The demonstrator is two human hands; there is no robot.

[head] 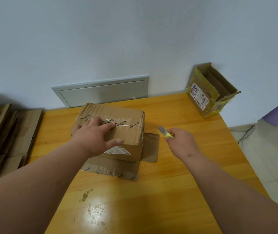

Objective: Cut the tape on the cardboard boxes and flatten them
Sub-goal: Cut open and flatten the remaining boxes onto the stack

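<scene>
Steadying mid-desk cardboard box [118, 130] with flat, spread left hand [92, 135]; right hand [181, 141] clenches yellow box cutter [165, 132]. Best: slice the tape seam [126, 124], blade well away from fingers.

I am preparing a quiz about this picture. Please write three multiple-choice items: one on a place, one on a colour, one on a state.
1. Where does the open cardboard box with yellow tape stand?
A. far right table corner
B. floor
C. on the taped box

2. What colour is the utility knife handle?
A. red
B. yellow
C. black

3. What is the left hand doing?
A. hanging idle
B. holding the knife
C. resting on the brown taped cardboard box

Answers: 1 A, it stands by the wall on the wooden table; 2 B, yellow shows in the right hand; 3 C, its fingers lie spread over the box top.
</scene>
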